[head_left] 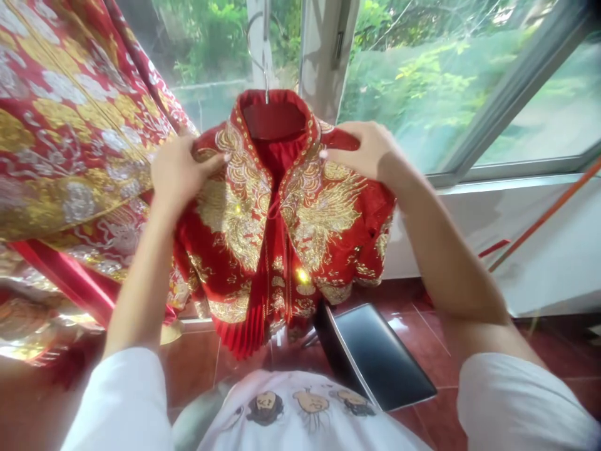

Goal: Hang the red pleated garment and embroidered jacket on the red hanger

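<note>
A red jacket [323, 219] with gold and silver embroidery hangs upright in front of me, its collar round a red hanger [275, 119] with a thin metal hook. My left hand [181, 166] is closed on the jacket's shoulder at the left, thumb pressed on the front near the collar. At the other shoulder, my right hand [370, 147] pinches the cloth the same way, thumb on the embroidery and fingers behind. A small red tie joins the jacket's front edges below the collar. Red pleated cloth [239, 332] shows beneath the hem.
More red, gold and silver embroidered garments [79, 125] hang close on the left. Behind the jacket are window frames [323, 56] and glass. A black chair-like seat [385, 357] stands on the red tiled floor [192, 363]. An orange pole [544, 216] leans at the right.
</note>
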{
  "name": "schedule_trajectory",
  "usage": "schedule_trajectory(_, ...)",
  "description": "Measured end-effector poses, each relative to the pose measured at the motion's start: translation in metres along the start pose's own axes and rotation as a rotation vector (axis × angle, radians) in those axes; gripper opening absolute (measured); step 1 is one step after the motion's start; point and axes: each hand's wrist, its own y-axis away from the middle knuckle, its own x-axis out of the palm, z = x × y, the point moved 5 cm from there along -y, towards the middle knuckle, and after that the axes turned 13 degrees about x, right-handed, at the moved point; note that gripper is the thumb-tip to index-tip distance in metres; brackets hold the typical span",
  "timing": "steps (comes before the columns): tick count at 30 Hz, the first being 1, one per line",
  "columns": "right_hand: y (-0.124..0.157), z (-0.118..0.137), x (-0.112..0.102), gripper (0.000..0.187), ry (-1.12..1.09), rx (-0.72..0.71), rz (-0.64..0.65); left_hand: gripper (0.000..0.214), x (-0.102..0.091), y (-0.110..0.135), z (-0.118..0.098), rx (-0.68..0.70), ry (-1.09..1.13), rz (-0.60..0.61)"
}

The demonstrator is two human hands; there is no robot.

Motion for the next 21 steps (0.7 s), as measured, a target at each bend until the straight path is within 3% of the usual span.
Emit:
schedule_trajectory(3, 0.024, 0.013, 0.015, 0.036, 0.048, 0.034, -0.211, 0.085, 0.008, 0.008, 0.001, -0.015, -0.129, -0.056)
schedule_trajectory(6, 0.069, 0.02, 0.043, 0.055, 0.038, 0.006, -0.406, 0.094, 0.029, 0.04, -0.01, 0.018, -0.285, -0.094)
schedule_trajectory(8, 0.101, 0.017, 0.075, 0.076, 0.046, -0.04, -0.423, 0.099, 0.054, 0.07, -0.017, 0.068, -0.3, -0.011)
schedule_trajectory(10, 0.125, 0.006, 0.109, 0.085, 0.015, -0.062, -0.361, 0.084, 0.076, 0.098, -0.015, 0.05, -0.3, 0.058)
schedule_trajectory(13, 0.145, -0.019, 0.132, 0.071, -0.062, -0.023, -0.403, 0.062, 0.084, 0.126, 0.0, 0.006, -0.331, 0.039)
schedule_trajectory(17, 0.153, -0.045, 0.125, 0.03, -0.03, 0.051, -0.447, 0.04, 0.065, 0.145, 0.017, 0.041, -0.303, -0.048)
schedule_trajectory(21, 0.162, -0.064, 0.124, 0.03, -0.11, 0.292, -0.41, 0.025, 0.067, 0.166, 0.02, -0.004, -0.272, -0.016)
